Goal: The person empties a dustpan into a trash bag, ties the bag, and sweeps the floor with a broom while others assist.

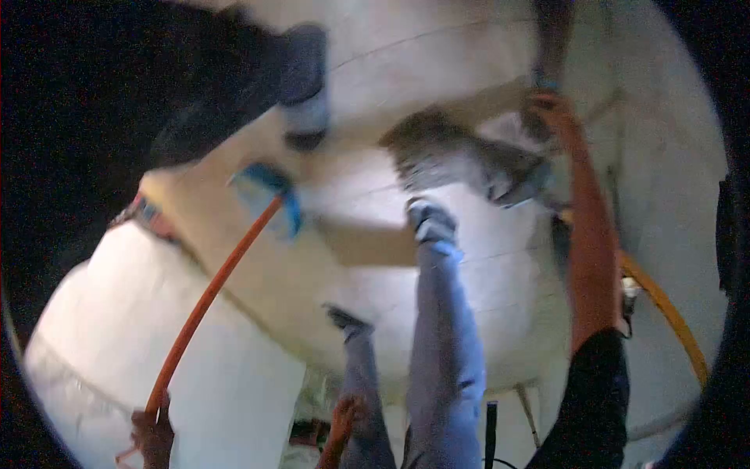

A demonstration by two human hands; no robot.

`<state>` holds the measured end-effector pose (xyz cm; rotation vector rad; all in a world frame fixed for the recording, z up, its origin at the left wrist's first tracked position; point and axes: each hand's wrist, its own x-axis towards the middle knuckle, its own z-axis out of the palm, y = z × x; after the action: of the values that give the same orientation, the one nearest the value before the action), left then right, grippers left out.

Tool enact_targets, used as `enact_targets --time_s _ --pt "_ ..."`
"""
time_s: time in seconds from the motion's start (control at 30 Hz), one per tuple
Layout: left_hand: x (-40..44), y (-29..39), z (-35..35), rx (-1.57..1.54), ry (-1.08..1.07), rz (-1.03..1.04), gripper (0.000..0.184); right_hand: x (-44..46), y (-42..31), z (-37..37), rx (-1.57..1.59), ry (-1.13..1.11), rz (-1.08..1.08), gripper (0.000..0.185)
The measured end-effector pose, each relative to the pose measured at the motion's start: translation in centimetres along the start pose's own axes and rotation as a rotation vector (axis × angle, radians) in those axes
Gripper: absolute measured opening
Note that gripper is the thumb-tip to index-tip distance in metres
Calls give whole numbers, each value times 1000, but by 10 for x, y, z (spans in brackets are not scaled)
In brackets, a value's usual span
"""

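The view looks upside down. From the top right a dark forearm (555,39), seemingly mine, reaches a blurred grey bundle (484,160); my left hand cannot be made out there. Another person's hand (553,113) meets it, at the end of a bare forearm from a black sleeve (590,399). No right hand of mine can be identified. At the lower left a hand (152,434), apparently a co-worker's, grips an orange handle (207,297) that runs to a blue tool head (273,195) by the floor.
A person's grey-blue trousers (445,328) rise from shoes at centre; another hand (345,414) is beside a leg. Dark clothing (117,102) fills the upper left, near a shoe (305,117). A yellow-orange handle (672,309) crosses the right. White wall (226,383) stands lower left.
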<state>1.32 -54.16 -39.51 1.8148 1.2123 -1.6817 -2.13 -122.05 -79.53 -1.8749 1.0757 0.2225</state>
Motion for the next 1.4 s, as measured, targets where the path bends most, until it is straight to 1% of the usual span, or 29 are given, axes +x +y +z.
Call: enact_targets --time_s 0.03,0.07,0.1,0.13,0.17,0.2,0.23,0.27,0.3,0.37,0.4,0.47,0.53,0.6,0.63,0.67,0.73,0.77,0.8,0.87,0.9,0.97,1.03,1.1,1.13,1.2,1.27,1.33,1.4 --pt "-3 10 -8 90 13 -23 36 1 -2 0 -12 -45 -84 34" --pt "-14 13 -10 30 24 129 34 0 -6 -1 -10 -83 -173 35" --pt "-22 10 -17 -3 22 129 33 -3 -12 -7 12 -132 -259 36" --pt "-30 9 -23 -34 6 142 32 7 6 23 -150 158 -284 35" --pt "-41 12 -27 -87 -21 123 33 -8 -36 25 -270 139 -127 32" --pt "-45 5 -34 -3 -10 103 33 -22 -42 19 -110 119 -105 31" --pt "-51 -13 -41 -44 -30 210 33 -36 -48 14 50 104 -81 29" --pt "-63 0 -47 201 -6 244 32 -54 -56 13 310 111 -163 31" --pt "-72 -8 -53 219 28 312 29 -73 -64 13 568 98 -250 32" --pt "-96 -11 -64 74 3 271 27 -159 -177 6 542 102 -89 38" --pt "-83 -29 -63 70 9 311 27 -188 -214 -1 448 84 95 45" --pt "-67 -58 -84 93 -59 424 26 -266 -301 4 794 257 100 36" --pt "-58 -79 -101 125 -82 513 26 -338 -310 -3 1066 -83 435 43" --pt "-53 -97 -120 137 -98 594 26 -419 -322 20 1118 -56 324 42" --pt "-45 -111 -132 123 -109 627 26 -452 -301 40 1150 -114 347 45" --pt "-38 -127 -145 106 -66 640 26 -494 -327 43 1110 -273 410 48" --pt "-25 -157 -171 43 -21 684 27 -566 -344 82 1037 -415 386 40" --pt "-19 -170 -181 -168 -28 668 27 -595 -330 119 1083 -528 480 38" --pt "-15 -185 -187 -384 -42 640 28 -626 -341 147 1057 -504 605 28" --pt "17 -223 -202 -232 83 652 31 -681 -330 210 923 -557 737 19" --pt "22 -233 -205 -151 150 653 33 -702 -384 220 983 -606 786 26" --pt "27 -268 -205 -281 101 636 35 -727 -367 275 1006 -1014 976 30" --pt "35 -299 -195 -410 59 618 38 -745 -426 301 695 -937 882 24" --pt "43 -318 -191 -134 205 625 40 -737 -444 345 650 -928 804 23" --pt "48 -314 -193 -167 191 627 40 -730 -458 362 643 -919 729 25" --pt "51 -307 -195 -135 242 623 39 -702 -501 389 307 -973 455 32" --pt "41 -291 -212 -166 216 659 39 -672 -559 405 166 -807 267 38" --pt "52 -282 -222 -208 209 715 38 -613 -577 435 -146 -603 -134 45" --pt "78 -274 -222 -223 174 644 38 -561 -638 439 -243 -597 -63 49"
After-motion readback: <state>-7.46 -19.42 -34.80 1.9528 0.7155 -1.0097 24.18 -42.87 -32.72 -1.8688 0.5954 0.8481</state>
